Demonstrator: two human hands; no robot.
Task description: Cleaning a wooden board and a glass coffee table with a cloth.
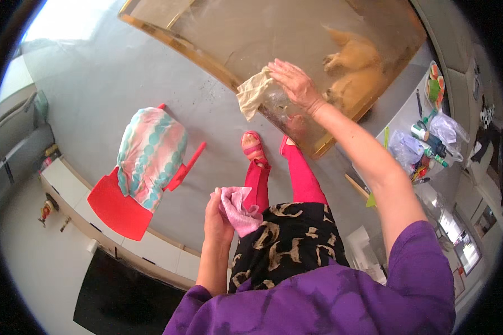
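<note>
A crumpled pink cloth (241, 213) is gripped in my left hand (218, 222), held in front of my waist. My right hand (295, 83) reaches out over a gold-framed table with a see-through glass top (251, 37). Its fingers lie nearly straight along a cream cloth (253, 94), which spreads over the table's near edge and hangs partly past it. How the thumb meets that cloth is hidden. Through the glass, a tan dog (356, 71) can be seen lying beneath the table.
A red chair (121, 205) with a patterned cushion (153, 155) stands on the left. Bottles (434, 144), plastic bags (406, 144) and a tray of fruit (436, 86) crowd a side table at right. Dark specks (205, 94) dot the grey floor (109, 79). A white low cabinet (117, 226) runs behind the chair.
</note>
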